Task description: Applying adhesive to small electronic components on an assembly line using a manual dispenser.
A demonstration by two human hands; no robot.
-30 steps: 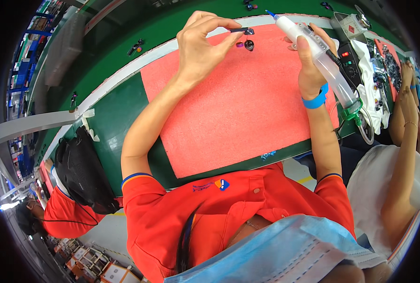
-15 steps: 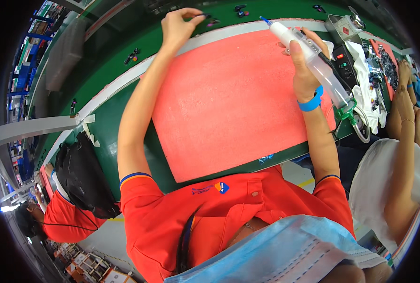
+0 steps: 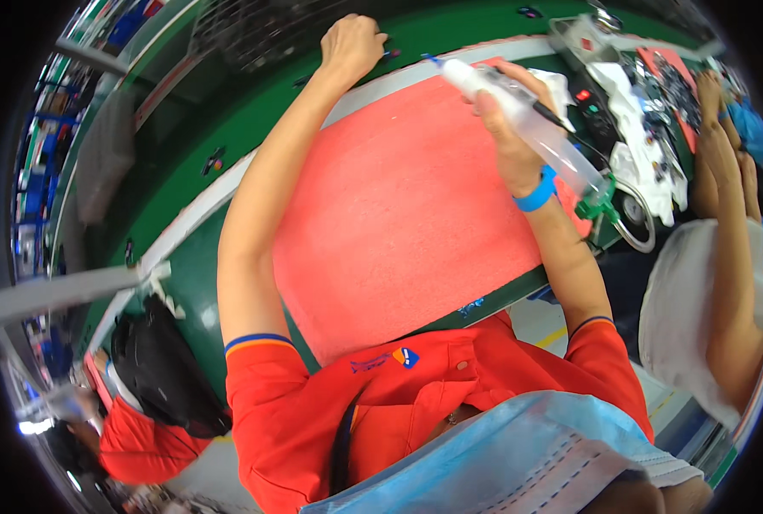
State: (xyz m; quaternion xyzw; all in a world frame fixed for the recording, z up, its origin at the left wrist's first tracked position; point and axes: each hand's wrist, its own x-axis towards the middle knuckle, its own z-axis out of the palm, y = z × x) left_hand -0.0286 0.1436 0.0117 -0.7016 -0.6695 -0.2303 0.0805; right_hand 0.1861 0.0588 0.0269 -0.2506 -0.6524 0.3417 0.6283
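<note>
My left hand [image 3: 353, 47] reaches over the green conveyor belt [image 3: 270, 111] with its fingers curled closed. A small dark part [image 3: 390, 54] shows beside the fingertips; whether they grip it, or something else, is hidden. In my right hand [image 3: 514, 116] is a clear dispensing syringe [image 3: 570, 167], held above the mat's far right area. Its blue tip [image 3: 433, 60] points left toward the belt and my left hand. The rear end carries a green cap [image 3: 600, 206] with a clear hose. Beneath both arms lies a pink mat [image 3: 399, 197].
Small dark parts [image 3: 213, 161] lie along the belt. Right of the mat are a black control box [image 3: 594, 116] with a red light, a white cloth [image 3: 647, 154] and a metal box [image 3: 574, 41]. A black bag [image 3: 163, 368] sits left. Co-workers are on both sides.
My left hand has shifted slightly right, its fingers now turned down over the belt. The syringe in my right hand has moved left, closer to it. Belt parts appear shifted left as the view moves.
</note>
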